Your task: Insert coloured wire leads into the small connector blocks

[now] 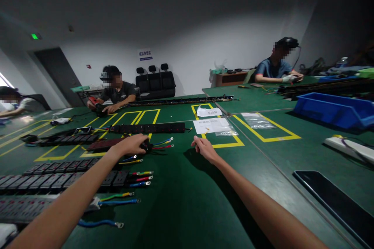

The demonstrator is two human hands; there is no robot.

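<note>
My left hand (133, 144) is closed over the right end of a dark reddish power strip (103, 144); blue, yellow and red wires (162, 142) with ring terminals stick out past it. Its fingertips are partly hidden. Loosely curled and holding nothing I can see, my right hand (204, 148) hovers over the green table (187, 198), near a printed paper sheet (212, 125). Below my left hand lie rows of black socket strips (73, 179) and a grey socket strip (23, 208), their wires pointing right. Another black strip (149, 128) lies just beyond.
A phone (336, 202), a white strip (347, 149) and a blue bin (336, 111) are on the right. Plastic bags (257, 121) lie by yellow tape outlines (280, 139). Co-workers sit across the table (119, 93), at the far right (273, 68) and far left.
</note>
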